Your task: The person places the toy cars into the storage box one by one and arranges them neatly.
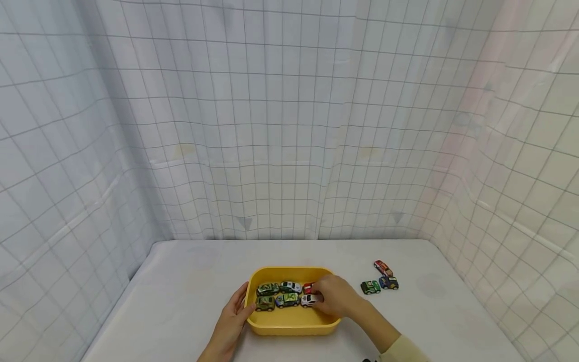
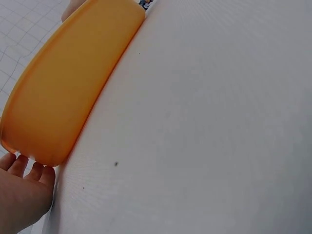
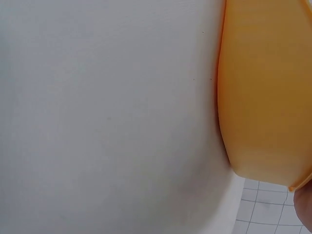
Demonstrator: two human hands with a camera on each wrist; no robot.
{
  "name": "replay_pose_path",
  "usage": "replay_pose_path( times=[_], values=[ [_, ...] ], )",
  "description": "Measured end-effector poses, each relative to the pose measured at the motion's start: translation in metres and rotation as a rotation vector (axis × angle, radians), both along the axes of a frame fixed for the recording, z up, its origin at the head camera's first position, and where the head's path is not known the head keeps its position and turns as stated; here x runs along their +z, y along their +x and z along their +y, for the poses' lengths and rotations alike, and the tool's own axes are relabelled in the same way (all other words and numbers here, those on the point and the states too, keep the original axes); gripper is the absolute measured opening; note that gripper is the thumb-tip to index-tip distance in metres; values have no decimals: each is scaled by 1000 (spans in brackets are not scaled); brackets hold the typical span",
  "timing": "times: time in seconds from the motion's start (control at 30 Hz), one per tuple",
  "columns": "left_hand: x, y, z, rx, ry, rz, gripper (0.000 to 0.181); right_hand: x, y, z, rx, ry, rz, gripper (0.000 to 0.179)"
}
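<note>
A yellow plastic tray stands on the table, with toy cars in two rows inside it. My left hand grips its left end, thumb over the rim and fingers along the outside wall; the left wrist view shows those fingertips against the tray. Over the tray's right end, my right hand reaches in, its fingertips at a white toy car in the front row. A red toy car behind it is partly covered by that hand. To their left sit a white-and-green car and several camouflage-patterned cars.
Right of the tray, on the white tabletop, lie a green toy car, a dark blue one and a red one. White grid-patterned curtains enclose the table at the back and sides.
</note>
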State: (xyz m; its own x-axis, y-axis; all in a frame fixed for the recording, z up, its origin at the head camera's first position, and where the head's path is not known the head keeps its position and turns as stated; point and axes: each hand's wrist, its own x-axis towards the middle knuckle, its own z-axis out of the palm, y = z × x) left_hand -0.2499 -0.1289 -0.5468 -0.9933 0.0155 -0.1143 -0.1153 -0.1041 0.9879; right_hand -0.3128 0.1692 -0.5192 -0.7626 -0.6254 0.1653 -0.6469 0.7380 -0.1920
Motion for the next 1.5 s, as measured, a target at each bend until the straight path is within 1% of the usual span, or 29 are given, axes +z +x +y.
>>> replay_pose_path(
  times=[0.07, 0.17, 0.37, 0.5, 0.6, 0.77, 1.13, 1.37, 1.5],
  values=[
    [0, 1, 0, 4, -7, 4, 70, -1, 0, 0, 10, -31, 1, 13],
    [0, 1, -1, 4, -9, 9, 70, -3, -1, 1, 22, -102, 1, 15],
    [0, 0, -2, 2, -13, 7, 71, -7, -3, 6, 46, -271, -25, 21],
    [1, -1, -1, 5, -2, 19, 70, -3, -3, 11, 79, -365, -50, 25],
    [1, -2, -1, 2, 5, 34, 69, 1, -2, 15, 82, -408, -76, 26],
    [0, -4, -2, 2, 6, 41, 70, 9, -1, 21, 50, -412, -103, 25],
    [-1, -3, -1, 5, 5, 26, 70, 23, 3, 38, 59, -448, -118, 29],
    [-1, -1, 0, 17, -6, 11, 70, 27, 4, 50, 51, -450, -108, 29],
    [-2, -2, 1, 19, -3, 10, 70, 30, 3, 58, 30, -431, -69, 28]
  ],
)
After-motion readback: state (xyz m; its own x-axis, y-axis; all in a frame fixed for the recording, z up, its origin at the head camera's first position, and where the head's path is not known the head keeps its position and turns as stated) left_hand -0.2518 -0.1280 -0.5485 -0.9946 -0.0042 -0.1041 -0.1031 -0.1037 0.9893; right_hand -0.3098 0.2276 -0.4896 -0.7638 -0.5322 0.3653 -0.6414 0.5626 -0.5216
